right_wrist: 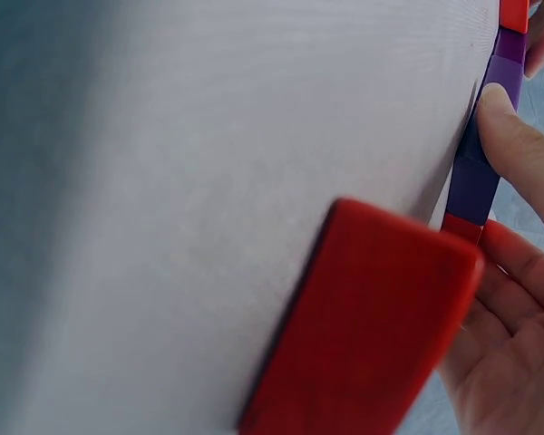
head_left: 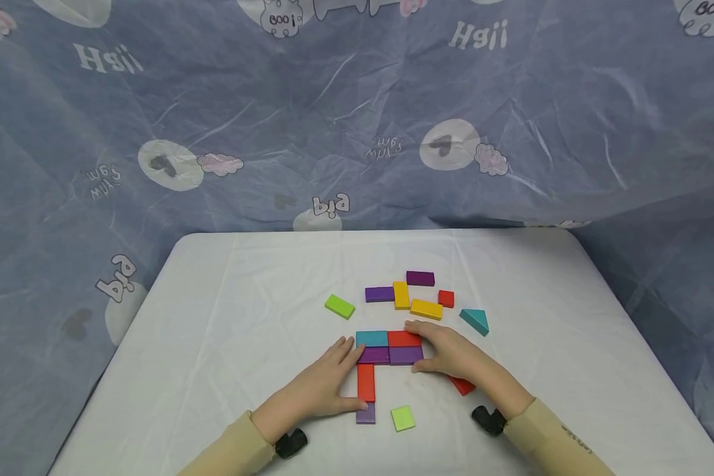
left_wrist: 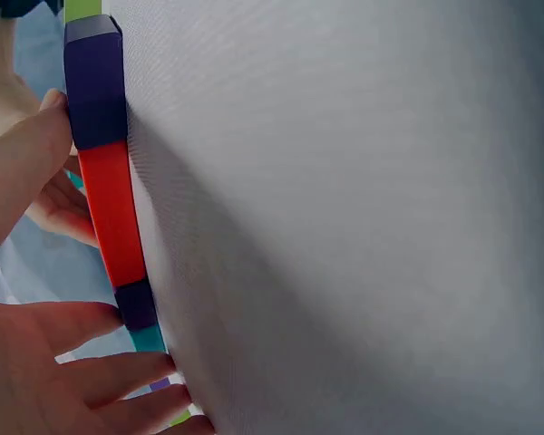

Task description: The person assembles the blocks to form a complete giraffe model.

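Note:
Flat coloured blocks lie edge to edge on the white table. A teal block and a red block form the back row, with two purple blocks along their front. From the left end, an upright red block runs toward me, ending at a small purple block. My left hand lies along the left side, fingers extended, its thumb touching the small purple block. My right hand pinches the right end of the rows, thumb against the purple block, fingertips behind the red one.
Behind the rows lie purple blocks, yellow blocks, a red cube, a teal triangle and a green block. A green square lies in front. Another red block sits under my right wrist.

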`<state>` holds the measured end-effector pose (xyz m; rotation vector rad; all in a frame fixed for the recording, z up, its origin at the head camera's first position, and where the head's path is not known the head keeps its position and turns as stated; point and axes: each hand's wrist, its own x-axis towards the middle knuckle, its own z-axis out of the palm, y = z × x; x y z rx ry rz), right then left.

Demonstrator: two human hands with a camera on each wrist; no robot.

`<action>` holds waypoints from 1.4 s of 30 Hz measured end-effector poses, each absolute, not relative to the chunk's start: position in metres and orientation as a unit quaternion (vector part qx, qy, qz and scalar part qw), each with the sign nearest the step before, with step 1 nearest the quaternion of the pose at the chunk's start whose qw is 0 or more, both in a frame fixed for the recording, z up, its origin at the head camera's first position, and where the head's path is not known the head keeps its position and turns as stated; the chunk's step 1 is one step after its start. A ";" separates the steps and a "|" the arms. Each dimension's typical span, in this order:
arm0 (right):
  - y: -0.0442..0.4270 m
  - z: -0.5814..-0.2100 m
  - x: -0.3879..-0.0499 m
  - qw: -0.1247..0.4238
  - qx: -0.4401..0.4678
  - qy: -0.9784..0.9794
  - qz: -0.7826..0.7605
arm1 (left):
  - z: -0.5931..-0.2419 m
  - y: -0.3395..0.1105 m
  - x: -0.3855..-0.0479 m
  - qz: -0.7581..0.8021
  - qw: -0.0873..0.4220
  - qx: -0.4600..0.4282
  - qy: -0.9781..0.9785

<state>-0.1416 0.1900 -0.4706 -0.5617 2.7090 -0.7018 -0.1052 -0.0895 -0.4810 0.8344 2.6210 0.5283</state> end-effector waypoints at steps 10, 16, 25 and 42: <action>0.191 -0.467 -0.142 0.140 -0.200 0.938 -0.248 | -0.481 -0.085 -0.105 0.167 0.172 0.285 0.928; 0.188 -0.468 -0.142 0.144 -0.195 0.939 -0.245 | -0.481 -0.087 -0.105 0.165 0.172 0.296 0.925; 0.192 -0.464 -0.140 0.142 -0.193 0.937 -0.254 | -0.483 -0.087 -0.104 0.173 0.174 0.294 0.924; 0.241 -0.449 -0.099 0.159 -0.167 0.947 -0.224 | -0.485 -0.086 -0.103 0.177 0.176 0.294 0.923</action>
